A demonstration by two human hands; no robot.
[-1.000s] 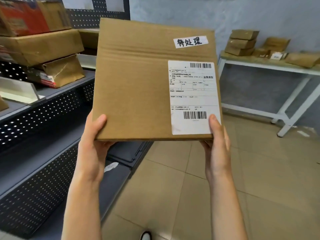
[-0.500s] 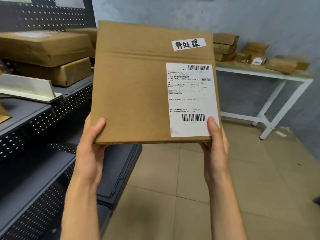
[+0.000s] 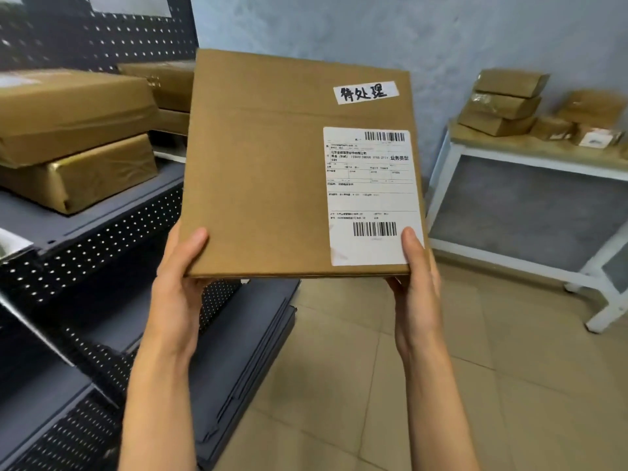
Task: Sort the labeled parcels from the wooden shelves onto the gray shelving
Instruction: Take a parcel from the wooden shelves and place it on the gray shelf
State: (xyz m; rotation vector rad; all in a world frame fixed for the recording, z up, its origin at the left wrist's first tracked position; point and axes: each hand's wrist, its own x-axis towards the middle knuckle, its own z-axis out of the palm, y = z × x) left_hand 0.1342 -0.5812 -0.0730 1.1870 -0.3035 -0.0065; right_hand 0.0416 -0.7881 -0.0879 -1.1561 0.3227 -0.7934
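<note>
A flat, rectangular parcel (image 3: 272, 171) of smooth brown cardboard is held up in mid-air, just right of the gray shelving (image 3: 85, 232), whose perforated metal panels are dotted with small holes. Its broad face is turned toward the camera, with the long axis running bottom to top and the top tilted away. A white shipping label (image 3: 372, 195) and a handwritten strip (image 3: 366, 92) are stuck to it. The bottom corners are pinched by the left hand (image 3: 176, 294) and right hand (image 3: 416, 290), thumbs laid on the face. Wrapped brown parcels (image 3: 74, 141) are stacked on the shelving.
</note>
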